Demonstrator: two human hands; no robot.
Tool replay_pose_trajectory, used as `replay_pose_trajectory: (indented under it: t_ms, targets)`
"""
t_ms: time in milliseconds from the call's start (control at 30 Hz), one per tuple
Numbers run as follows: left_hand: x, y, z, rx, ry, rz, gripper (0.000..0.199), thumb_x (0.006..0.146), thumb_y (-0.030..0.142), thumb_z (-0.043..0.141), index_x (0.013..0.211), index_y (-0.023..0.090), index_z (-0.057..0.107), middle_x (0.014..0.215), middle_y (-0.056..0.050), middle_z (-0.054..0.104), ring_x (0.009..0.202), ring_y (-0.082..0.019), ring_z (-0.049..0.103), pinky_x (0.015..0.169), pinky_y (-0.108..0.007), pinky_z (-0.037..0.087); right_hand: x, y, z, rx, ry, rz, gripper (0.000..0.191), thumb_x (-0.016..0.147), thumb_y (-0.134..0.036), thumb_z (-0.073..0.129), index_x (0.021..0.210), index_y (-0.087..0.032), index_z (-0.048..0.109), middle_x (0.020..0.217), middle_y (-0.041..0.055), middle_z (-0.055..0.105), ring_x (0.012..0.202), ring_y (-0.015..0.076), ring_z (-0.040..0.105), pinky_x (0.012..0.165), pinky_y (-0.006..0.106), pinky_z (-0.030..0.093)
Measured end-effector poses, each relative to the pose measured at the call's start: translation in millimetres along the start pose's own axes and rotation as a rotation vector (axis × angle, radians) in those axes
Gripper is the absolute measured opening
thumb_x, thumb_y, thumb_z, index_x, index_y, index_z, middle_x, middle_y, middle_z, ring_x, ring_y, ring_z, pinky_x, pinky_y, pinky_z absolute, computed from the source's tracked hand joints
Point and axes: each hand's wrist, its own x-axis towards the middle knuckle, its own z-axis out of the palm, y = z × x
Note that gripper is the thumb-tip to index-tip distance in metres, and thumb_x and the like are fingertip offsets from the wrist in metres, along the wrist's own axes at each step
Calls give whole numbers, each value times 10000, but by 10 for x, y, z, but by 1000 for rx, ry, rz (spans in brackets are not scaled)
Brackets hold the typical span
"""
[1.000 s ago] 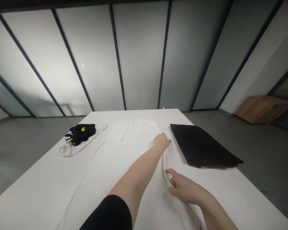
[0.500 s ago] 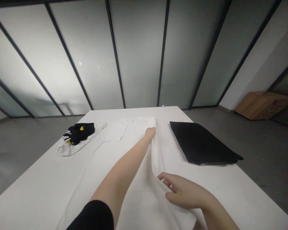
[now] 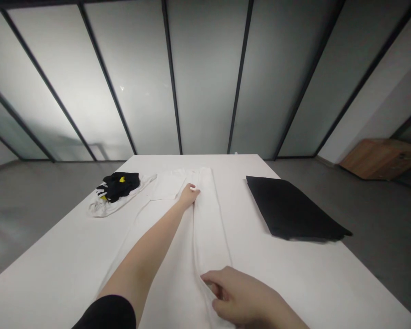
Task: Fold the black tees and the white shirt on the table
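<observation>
A white T-shirt [image 3: 171, 228] lies spread lengthwise on the white table, its right side folded over in a long strip [image 3: 208, 219]. At the far end of that strip, my left hand [image 3: 189, 196] has thumb and fingers closed on the fold's edge. Nearer to me, my right hand [image 3: 243, 294] pinches the same edge between thumb and curled fingers. On the shirt's left side, a sleeve [image 3: 166, 185] lies flat.
A bundled black cloth with yellow and white marks [image 3: 119, 185] lies on a crumpled white cloth [image 3: 104, 209] at the far left. To the right is a flat black folded cloth [image 3: 291, 205]. Frosted glass panels [image 3: 205, 82] and a wooden cabinet [image 3: 373, 157] stand beyond the table.
Both hands have moved left, bringing the shirt's right edge inward over its body. The strip now lies flatter, and my right hand is lower in view.
</observation>
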Motion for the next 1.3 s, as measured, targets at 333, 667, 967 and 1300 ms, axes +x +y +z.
replay_pose_trajectory:
  t_ms: [333,667,967,1300]
  targets:
    - [26,-25,-48,107,-98,161,472,871,157,670,1342,176,656,914,-39,763,689,-134,636,661,-217,486,168,-78,200,-109,15,-199,459,741,-167,652,1164,-264,803,806,-18,729,681,155,572,734,262,406]
    - [46,-36,-238,265,-138,326,214,871,131,677,1020,199,815,979,-55,802,889,-199,705,900,-285,548,275,-5,305,-110,-12,-365,332,788,-226,720,1106,-253,811,769,-32,713,692,153,595,863,285,464]
    - [114,-138,-222,416,-111,358,249,924,172,628,1080,210,818,1056,-48,816,977,-206,741,934,-289,567,339,-4,386,-65,-27,-469,323,852,-294,786,1170,-244,782,783,-30,728,807,169,622,989,315,438]
    - [-30,-75,-194,633,-52,487,308,902,110,613,1125,196,808,1431,-101,658,1197,-225,679,1128,-351,502,312,-27,184,-15,396,-332,264,1006,-266,536,1143,-214,755,1078,85,771,1057,230,679,988,380,515]
